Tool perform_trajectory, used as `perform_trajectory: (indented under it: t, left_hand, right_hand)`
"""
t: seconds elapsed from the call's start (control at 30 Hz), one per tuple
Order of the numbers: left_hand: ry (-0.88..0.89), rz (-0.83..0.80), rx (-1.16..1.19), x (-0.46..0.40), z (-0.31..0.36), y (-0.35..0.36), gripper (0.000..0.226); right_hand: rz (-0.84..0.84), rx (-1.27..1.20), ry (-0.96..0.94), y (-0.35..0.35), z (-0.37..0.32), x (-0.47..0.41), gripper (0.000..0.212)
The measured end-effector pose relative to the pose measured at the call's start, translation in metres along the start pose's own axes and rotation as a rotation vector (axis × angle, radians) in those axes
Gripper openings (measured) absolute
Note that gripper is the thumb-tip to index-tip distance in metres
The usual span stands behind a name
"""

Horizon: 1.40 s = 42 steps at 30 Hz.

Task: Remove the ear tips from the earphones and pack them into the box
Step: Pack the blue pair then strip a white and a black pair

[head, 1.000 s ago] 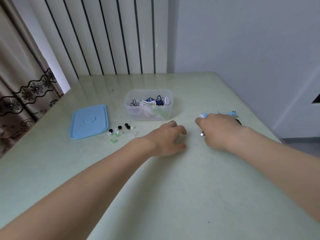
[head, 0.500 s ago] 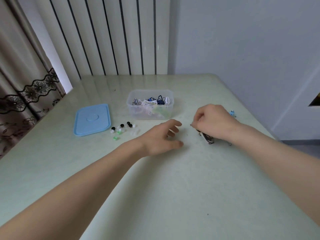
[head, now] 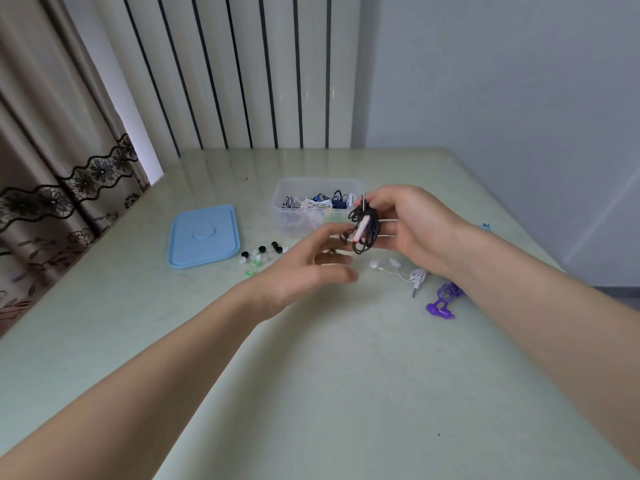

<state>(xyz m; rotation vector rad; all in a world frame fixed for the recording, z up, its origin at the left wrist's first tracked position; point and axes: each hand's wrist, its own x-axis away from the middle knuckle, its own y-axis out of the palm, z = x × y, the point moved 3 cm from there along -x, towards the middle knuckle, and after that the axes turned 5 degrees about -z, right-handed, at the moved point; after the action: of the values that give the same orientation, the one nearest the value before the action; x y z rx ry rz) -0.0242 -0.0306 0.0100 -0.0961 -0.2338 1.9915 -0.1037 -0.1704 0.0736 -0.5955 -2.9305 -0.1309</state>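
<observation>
Purple earphones flat on table, near right. White earphones just beyond, below rt wrist. Lt hand lifted, fingers loosely spread, holding nothing, tips reaching twd bundle. Rt hand raised off table, fingers curled round black earphone bundle; bundle hangs roughly upright, pale inline piece slanting across it. Bundle directly right of lt fingertips, close; lt hand = the free one for pulling tips, prob. Loose ear tips farther left. Blue lid beside. Clear box far centre, cords inside, just behind bundle.
</observation>
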Motion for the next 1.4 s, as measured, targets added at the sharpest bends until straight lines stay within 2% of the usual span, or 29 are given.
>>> perform_trajectory:
  t: [0.03,0.13,0.4,0.6,0.83,1.0,1.1,1.27,1.33,1.4]
  left_hand:
    - [0.005,-0.006,-0.01,0.001,-0.001,-0.001,0.054]
    - [0.016,0.015,-0.008,0.003,-0.001,-0.002,0.019]
    - [-0.001,0.102,0.037,0.012,-0.015,-0.019,0.004]
    - [0.011,0.183,0.108,0.016,-0.024,-0.029,0.017]
    - [0.027,0.243,-0.046,0.018,-0.03,-0.034,0.014]
    - [0.007,0.244,-0.098,0.018,-0.031,-0.038,0.014]
    - [0.01,0.217,-0.232,0.017,-0.033,-0.043,0.018]
    - [0.053,0.256,-0.611,0.013,-0.038,-0.051,0.024]
    - [0.09,0.271,-0.74,0.014,-0.039,-0.055,0.023]
    - [0.116,0.288,-0.772,0.015,-0.04,-0.061,0.024]
  right_hand:
    - [-0.022,-0.043,0.011,0.003,-0.001,0.0,0.023]
    - [-0.039,-0.119,0.049,0.01,-0.004,-0.002,0.023]
    - [-0.015,-0.218,0.154,0.013,0.019,-0.012,0.029]
    - [0.03,-0.315,0.197,0.011,0.034,-0.016,0.028]
    - [-0.043,-0.153,0.252,0.014,0.048,-0.022,0.011]
    - [-0.131,0.003,0.168,0.027,0.06,-0.026,0.018]
    - [-0.082,0.048,0.153,0.034,0.068,-0.026,0.02]
    - [0.041,0.115,-0.014,0.055,0.078,-0.028,0.009]
    - [0.084,0.185,-0.105,0.061,0.082,-0.03,0.011]
    - [0.1,0.274,-0.162,0.063,0.084,-0.032,0.018]
